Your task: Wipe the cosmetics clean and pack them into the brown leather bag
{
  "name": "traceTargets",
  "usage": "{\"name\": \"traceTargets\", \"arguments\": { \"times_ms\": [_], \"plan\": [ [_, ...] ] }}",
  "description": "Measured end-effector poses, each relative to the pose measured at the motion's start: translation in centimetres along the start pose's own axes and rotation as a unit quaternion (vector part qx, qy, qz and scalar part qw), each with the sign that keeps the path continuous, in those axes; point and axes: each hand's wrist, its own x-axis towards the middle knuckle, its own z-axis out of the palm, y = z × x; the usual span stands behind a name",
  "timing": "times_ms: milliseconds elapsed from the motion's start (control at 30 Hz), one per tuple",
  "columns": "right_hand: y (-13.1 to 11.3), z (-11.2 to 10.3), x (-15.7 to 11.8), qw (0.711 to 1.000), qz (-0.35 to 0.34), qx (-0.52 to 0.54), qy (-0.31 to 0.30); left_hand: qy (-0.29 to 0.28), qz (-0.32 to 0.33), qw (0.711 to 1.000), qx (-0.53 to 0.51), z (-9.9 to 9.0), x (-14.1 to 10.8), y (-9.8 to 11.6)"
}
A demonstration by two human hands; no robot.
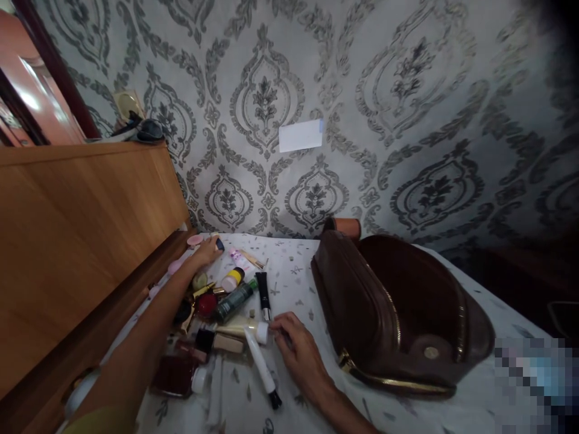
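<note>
My left hand [207,250] reaches to the far end of the cosmetics pile. Its fingers are closed round a small item with a dark blue end [219,245], mostly hidden by the hand. Loosely curved, with thumb and fingers apart, my right hand [299,349] is beside the white cap of a pale yellow bottle [242,328]; I see nothing in it. Around them lie a white tube with a black cap [261,364], a black tube [263,292], a dark green bottle [235,300], a yellow-banded jar [233,279] and a dark red bottle [174,377].
A brown leather bag [362,313] with gold zips stands unzipped on the right of the patterned white cloth [294,265]. Behind it sits an orange-brown cylinder [347,228]. A wooden panel [90,223] borders the left. Patterned wallpaper with a white paper [300,136] rises behind.
</note>
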Motion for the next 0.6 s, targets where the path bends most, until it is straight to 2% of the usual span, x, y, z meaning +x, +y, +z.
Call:
{"name": "traceTargets", "arguments": {
  "times_ms": [133,233,433,533,600],
  "plan": [
    [-0.1,-0.2,0.1,1.0,0.001,0.001,0.0,-0.016,0.021,0.999,-0.032,-0.9,0.0,-0.7],
    [0.0,-0.1,0.1,1.0,0.0,-0.002,0.002,-0.01,0.02,0.999,-0.047,-0.6,-0.5,-0.2],
    [0.4,0.0,0.2,1.0,-0.019,-0.004,0.005,0.095,-0.019,0.991,-0.092,1.2,-0.1,1.6],
    [0.4,-0.1,0.2,1.0,-0.023,-0.007,0.003,0.124,-0.051,0.985,-0.11,1.0,0.6,1.1],
    [0.3,-0.1,0.2,1.0,-0.024,-0.012,0.002,0.125,-0.068,0.983,-0.118,0.1,0.8,0.0]
  ]
}}
